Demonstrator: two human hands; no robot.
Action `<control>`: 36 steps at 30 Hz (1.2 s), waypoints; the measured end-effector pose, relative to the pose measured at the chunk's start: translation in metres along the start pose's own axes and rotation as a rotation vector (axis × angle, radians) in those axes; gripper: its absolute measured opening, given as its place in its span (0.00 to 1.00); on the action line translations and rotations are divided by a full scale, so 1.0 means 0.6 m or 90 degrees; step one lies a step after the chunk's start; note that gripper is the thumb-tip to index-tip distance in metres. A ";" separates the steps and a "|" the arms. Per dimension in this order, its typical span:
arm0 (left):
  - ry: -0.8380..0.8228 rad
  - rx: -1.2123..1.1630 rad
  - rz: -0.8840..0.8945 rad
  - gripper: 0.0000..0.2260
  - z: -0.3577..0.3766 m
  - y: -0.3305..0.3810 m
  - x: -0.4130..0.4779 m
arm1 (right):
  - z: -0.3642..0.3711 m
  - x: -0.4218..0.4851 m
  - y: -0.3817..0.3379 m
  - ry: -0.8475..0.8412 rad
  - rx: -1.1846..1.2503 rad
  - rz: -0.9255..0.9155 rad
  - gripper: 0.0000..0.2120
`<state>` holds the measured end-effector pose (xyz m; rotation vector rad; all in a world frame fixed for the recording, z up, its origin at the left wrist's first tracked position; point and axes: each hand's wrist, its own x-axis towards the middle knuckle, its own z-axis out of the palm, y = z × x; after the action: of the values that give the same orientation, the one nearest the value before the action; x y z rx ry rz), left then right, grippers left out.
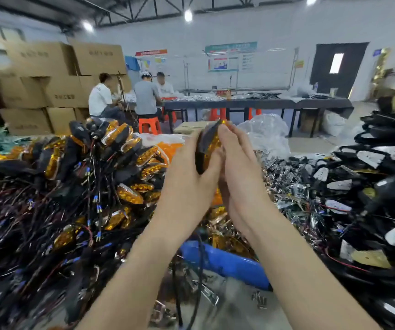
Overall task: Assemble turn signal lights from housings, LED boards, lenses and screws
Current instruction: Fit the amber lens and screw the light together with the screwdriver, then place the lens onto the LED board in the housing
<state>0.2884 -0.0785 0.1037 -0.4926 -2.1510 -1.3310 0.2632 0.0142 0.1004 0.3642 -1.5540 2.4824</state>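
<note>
Both hands held one light (206, 148) raised over mid-bench, clear of the bench (234, 308), its black side to the left and its amber side to the right. On the left hand (189, 179) the fingers wrapped round the black side, gripping. On the right hand (239, 172) the fingers lay nearly straight, pressed on the amber side; the thumb was hidden. A heap of wired lights (77, 177) sat along the left edge. Black housings (377, 186) were piled at the right edge, with chrome parts (284, 177) just beside them. Loose lenses (222, 239) lay under the wrists. A few screws (259, 300) lay by the near edge.
</note>
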 end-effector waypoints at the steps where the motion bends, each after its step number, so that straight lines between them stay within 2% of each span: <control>1: 0.006 0.052 0.018 0.15 -0.026 -0.004 0.027 | 0.020 0.012 -0.005 -0.011 -0.006 -0.006 0.11; 4: 0.036 0.231 0.036 0.19 -0.108 -0.031 0.113 | 0.058 0.035 -0.002 -0.026 -0.029 -0.012 0.13; 6: 0.054 0.319 0.009 0.19 -0.161 -0.061 0.172 | 0.067 0.043 0.006 -0.033 -0.052 0.002 0.14; 9: 0.044 0.458 -0.104 0.26 -0.233 -0.117 0.252 | 0.070 0.050 0.019 -0.029 -0.059 0.028 0.13; 11: 0.019 0.500 -0.195 0.31 -0.268 -0.151 0.279 | 0.069 0.052 0.028 -0.024 -0.053 0.041 0.10; 14: 0.005 0.548 -0.276 0.32 -0.286 -0.187 0.284 | 0.053 0.053 0.038 -0.017 -0.070 0.053 0.10; 19: -0.009 0.546 -0.235 0.24 -0.264 -0.226 0.251 | -0.003 0.052 0.054 0.028 -0.101 0.061 0.08; 25: 0.021 0.571 -0.198 0.23 -0.207 -0.235 0.193 | -0.054 0.026 0.069 0.076 -0.118 0.089 0.09; 28: 0.024 0.538 -0.133 0.22 -0.163 -0.226 0.174 | -0.089 0.007 0.071 0.101 -0.118 0.105 0.09; 31: -0.021 0.498 -0.041 0.20 -0.096 -0.211 0.151 | -0.130 -0.011 0.067 0.142 -0.117 0.118 0.09; 36: -0.133 0.429 0.048 0.19 0.026 -0.190 0.104 | -0.192 -0.039 0.058 0.208 -0.120 0.132 0.10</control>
<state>0.1706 -0.1138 0.0584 -0.4355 -2.5413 -0.4655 0.2632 0.1024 0.0152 -0.2312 -1.7334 2.3571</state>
